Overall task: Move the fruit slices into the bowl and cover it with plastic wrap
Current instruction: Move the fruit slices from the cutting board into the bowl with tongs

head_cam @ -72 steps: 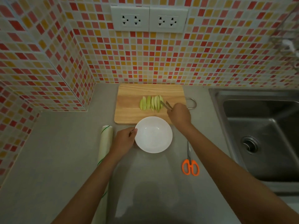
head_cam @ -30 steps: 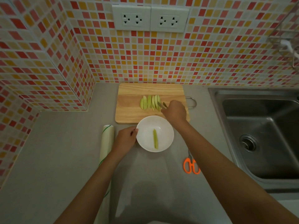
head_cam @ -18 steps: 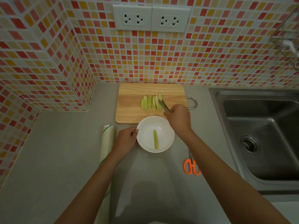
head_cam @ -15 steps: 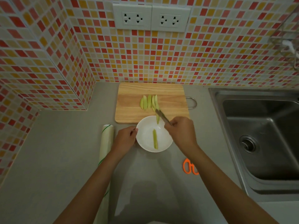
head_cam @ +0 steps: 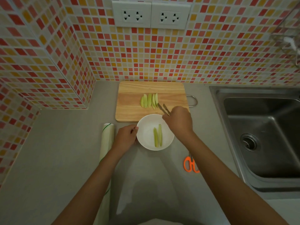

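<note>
- Left hand (head_cam: 125,137) gripping left rim of round white bowl (head_cam: 146,143) on grey counter.
- Right hand (head_cam: 178,121) clamped on metal tongs (head_cam: 163,108), tips apart, beside green fruit slices (head_cam: 150,101) on wooden cutting board (head_cam: 129,101).
- Two slices (head_cam: 157,135) inside bowl.
- Plastic wrap roll (head_cam: 107,138) left; orange scissors (head_cam: 189,164) right.

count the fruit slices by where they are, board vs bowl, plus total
fruit slices on the cutting board: 5
fruit slices in the bowl: 2
total: 7
</note>
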{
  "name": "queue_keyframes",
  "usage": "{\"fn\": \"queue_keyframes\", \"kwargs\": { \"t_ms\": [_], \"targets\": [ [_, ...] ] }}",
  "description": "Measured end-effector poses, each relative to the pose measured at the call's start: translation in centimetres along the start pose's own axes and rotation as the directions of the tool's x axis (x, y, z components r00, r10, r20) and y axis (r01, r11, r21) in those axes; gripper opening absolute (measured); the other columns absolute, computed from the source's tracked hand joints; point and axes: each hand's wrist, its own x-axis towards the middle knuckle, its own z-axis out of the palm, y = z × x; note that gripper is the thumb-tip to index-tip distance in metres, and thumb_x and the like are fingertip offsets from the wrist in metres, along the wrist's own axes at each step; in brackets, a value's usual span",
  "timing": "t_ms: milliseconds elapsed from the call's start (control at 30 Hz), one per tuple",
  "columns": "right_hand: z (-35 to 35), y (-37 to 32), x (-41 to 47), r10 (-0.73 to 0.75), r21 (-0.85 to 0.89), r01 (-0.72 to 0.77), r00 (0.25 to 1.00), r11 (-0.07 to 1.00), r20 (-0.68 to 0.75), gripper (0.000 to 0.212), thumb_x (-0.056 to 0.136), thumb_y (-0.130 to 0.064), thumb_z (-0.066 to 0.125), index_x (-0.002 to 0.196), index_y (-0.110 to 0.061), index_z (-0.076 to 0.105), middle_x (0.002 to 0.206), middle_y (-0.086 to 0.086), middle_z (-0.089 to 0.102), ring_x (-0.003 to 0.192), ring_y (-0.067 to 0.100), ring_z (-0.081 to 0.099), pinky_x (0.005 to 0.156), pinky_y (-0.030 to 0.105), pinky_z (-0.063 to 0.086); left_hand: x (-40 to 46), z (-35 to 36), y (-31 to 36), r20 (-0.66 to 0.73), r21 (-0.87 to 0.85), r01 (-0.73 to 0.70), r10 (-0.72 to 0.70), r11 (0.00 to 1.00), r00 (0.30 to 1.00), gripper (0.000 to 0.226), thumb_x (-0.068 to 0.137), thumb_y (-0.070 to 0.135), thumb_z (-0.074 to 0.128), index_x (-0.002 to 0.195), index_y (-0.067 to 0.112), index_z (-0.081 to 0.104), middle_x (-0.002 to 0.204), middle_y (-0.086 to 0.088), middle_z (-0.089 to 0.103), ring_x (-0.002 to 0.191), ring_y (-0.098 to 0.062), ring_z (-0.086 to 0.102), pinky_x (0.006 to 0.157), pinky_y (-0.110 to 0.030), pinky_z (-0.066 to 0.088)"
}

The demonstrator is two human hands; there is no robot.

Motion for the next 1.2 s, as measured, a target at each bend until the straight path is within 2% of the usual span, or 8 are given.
{"fn": "queue_keyframes", "kwargs": {
  "t_ms": [167, 300, 467, 600, 733, 900, 1067, 1200],
  "targets": [
    [2.6, -1.1, 4.2, -0.054, -0.192, 0.069, 0.995, 0.979, 0.084, 0.036, 0.081, -0.015, 0.063, 0.056, -0.015, 0.037, 0.071, 0.004, 0.055, 0.072, 0.025, 0.057, 0.053, 0.027, 0.032, 0.0, 0.0, -0.1, 0.008, -0.004, 0.008, -0.008, 1.0, 1.0, 0.033, 0.098, 0.019, 0.043, 0.084, 0.0, 0.066, 0.062, -0.006, 0.061, 0.061, -0.022, 0.056, 0.075, -0.042, 0.05],
    [3.4, -1.7, 5.7, -0.072, -0.198, 0.084, 0.995, 0.977, 0.066, 0.007, 0.083, -0.01, 0.059, 0.081, -0.004, 0.061, 0.09, 0.013, 0.066, 0.087, 0.032, 0.064, 0.058, 0.029, 0.035, 0.0, -0.1, 0.0, 0.008, -0.003, 0.004, -0.004, 1.0, 1.0, 0.031, 0.098, 0.02, 0.043, 0.086, 0.006, 0.067, 0.063, -0.003, 0.061, 0.06, -0.021, 0.057, 0.073, -0.038, 0.05],
    [2.2, -0.9, 4.0, -0.061, -0.028, 0.061, 0.998, 0.998, 0.014, 0.036, 0.081, -0.012, 0.06, 0.052, -0.012, 0.038, 0.054, 0.0, 0.04, 0.061, 0.023, 0.048, 0.043, 0.027, 0.02, 0.0, -0.1, 0.0, 0.014, 0.005, 0.0, 0.0, 1.0, 1.0, 0.032, 0.099, 0.019, 0.043, 0.086, 0.002, 0.067, 0.068, -0.009, 0.064, 0.062, -0.023, 0.058, 0.075, -0.04, 0.051],
    [0.4, 0.8, -1.1, -0.035, 0.103, 0.035, 0.999, 0.994, -0.001, 0.033, 0.075, -0.016, 0.063, 0.049, -0.011, 0.043, 0.047, -0.001, 0.039, 0.047, 0.015, 0.037, 0.043, 0.026, 0.021, 0.0, -0.1, 0.0, 0.011, -0.013, 0.004, -0.004, 1.0, 1.0, 0.032, 0.099, 0.019, 0.042, 0.09, 0.002, 0.068, 0.076, -0.015, 0.068, 0.067, -0.028, 0.061, 0.074, -0.039, 0.051],
    [0.4, 2.4, -6.3, -0.038, 0.061, 0.032, 0.995, 0.998, 0.096, 0.02, 0.074, -0.019, 0.063, 0.061, -0.005, 0.061, 0.054, 0.006, 0.054, 0.054, 0.022, 0.053, 0.048, 0.028, 0.032, -0.1, -0.1, 0.1, 0.004, -0.007, 0.011, -0.011, 1.0, 1.0, 0.031, 0.099, 0.018, 0.043, 0.088, 0.002, 0.067, 0.067, -0.008, 0.062, 0.066, -0.025, 0.057, 0.07, -0.035, 0.046],
    [1.3, 2.4, -7.5, -0.048, -0.146, 0.076, 0.981, 0.986, 0.189, 0.027, 0.081, -0.028, 0.061, 0.079, -0.002, 0.067, 0.074, 0.013, 0.066, 0.072, 0.029, 0.062, 0.055, 0.028, 0.036, -0.1, 0.0, 0.1, -0.001, -0.019, 0.009, -0.009, 1.0, 1.0, 0.031, 0.098, 0.017, 0.043, 0.088, 0.0, 0.067, 0.069, -0.012, 0.064, 0.066, -0.026, 0.058, 0.074, -0.04, 0.05],
    [0.3, 0.4, -3.0, -0.063, -0.017, 0.062, 0.998, 0.998, -0.001, 0.034, 0.077, -0.029, 0.066, 0.055, -0.014, 0.045, 0.05, -0.004, 0.042, 0.047, 0.016, 0.042, 0.043, 0.024, 0.02, 0.0, 0.0, -0.1, 0.005, -0.024, 0.011, -0.011, 1.0, 1.0, 0.03, 0.098, 0.018, 0.044, 0.088, 0.003, 0.068, 0.072, -0.009, 0.065, 0.067, -0.026, 0.059, 0.077, -0.043, 0.051],
    [1.7, -1.5, 2.3, -0.068, -0.144, 0.074, 0.997, 0.987, 0.046, 0.04, 0.08, -0.024, 0.066, 0.054, -0.016, 0.037, 0.058, -0.004, 0.042, 0.059, 0.02, 0.047, 0.042, 0.025, 0.021, 0.1, 0.0, -0.2, 0.009, -0.036, 0.02, -0.019, 0.999, 1.0, 0.029, 0.098, 0.019, 0.044, 0.09, 0.005, 0.068, 0.076, -0.012, 0.068, 0.068, -0.028, 0.062, 0.078, -0.044, 0.052]
  ]
}}
